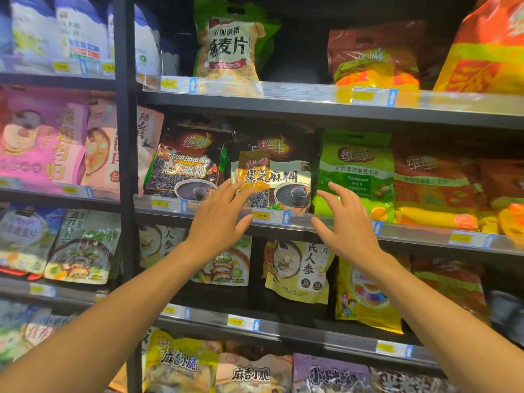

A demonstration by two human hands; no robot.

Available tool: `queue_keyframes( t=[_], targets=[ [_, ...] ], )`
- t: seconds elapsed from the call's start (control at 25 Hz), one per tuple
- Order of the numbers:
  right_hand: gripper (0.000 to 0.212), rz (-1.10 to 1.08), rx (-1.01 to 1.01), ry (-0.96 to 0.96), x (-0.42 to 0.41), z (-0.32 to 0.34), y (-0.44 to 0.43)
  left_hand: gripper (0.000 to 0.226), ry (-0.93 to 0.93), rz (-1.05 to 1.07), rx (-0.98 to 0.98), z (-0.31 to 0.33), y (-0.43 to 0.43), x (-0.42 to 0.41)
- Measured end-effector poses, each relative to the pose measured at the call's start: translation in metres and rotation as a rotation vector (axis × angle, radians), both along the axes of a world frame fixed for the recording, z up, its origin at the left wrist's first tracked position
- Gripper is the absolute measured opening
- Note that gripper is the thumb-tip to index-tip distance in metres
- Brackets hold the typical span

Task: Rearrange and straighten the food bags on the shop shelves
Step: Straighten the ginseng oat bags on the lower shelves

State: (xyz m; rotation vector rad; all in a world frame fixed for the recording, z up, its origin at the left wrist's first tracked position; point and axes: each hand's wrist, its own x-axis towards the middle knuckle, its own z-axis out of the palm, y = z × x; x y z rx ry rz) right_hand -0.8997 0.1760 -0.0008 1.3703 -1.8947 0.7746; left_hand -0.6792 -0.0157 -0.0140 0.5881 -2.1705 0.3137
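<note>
Grey steel shelves [326, 109] carried the stock; the black sesame bag [273, 168] stood on the middle shelf between a darker bag [184, 163] and a green soy bag [357, 171]. My left hand [218, 217] and right hand [346, 219] hovered spread, gripping nothing; I judged both bottom corners best for squaring it

Dark metal shop shelves [312, 109] with a black upright [124, 137].

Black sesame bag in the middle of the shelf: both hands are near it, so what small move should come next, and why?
Probably close both hands on the bag's lower edges. The left hand and right hand are open, flanking the black sesame bag, whose left edge overlaps the neighbouring dark bag. Gripping it would let the person shift it right, toward the green soybean milk bag.
</note>
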Motion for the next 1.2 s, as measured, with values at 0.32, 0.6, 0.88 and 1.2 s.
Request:
queue_keyframes(
  t=[0.32,0.6,0.88,1.2],
  targets=[
    [0.054,0.078,0.0,0.004,0.006,-0.044,0.074,0.054,-0.036,0.004,0.025,-0.042,0.078,0.016],
    [0.058,0.102,0.056,-0.088,0.007,-0.105,0.123,0.053,-0.091,0.013,0.143,-0.101,0.126,0.018],
    [0.06,0.058,0.133,-0.208,-0.004,-0.155,0.134,0.057,-0.169,0.01,0.244,-0.145,0.143,-0.008],
    [0.065,0.012,0.188,-0.383,-0.043,-0.182,0.091,0.061,-0.183,-0.063,0.385,-0.165,0.087,-0.066]
  ],
)
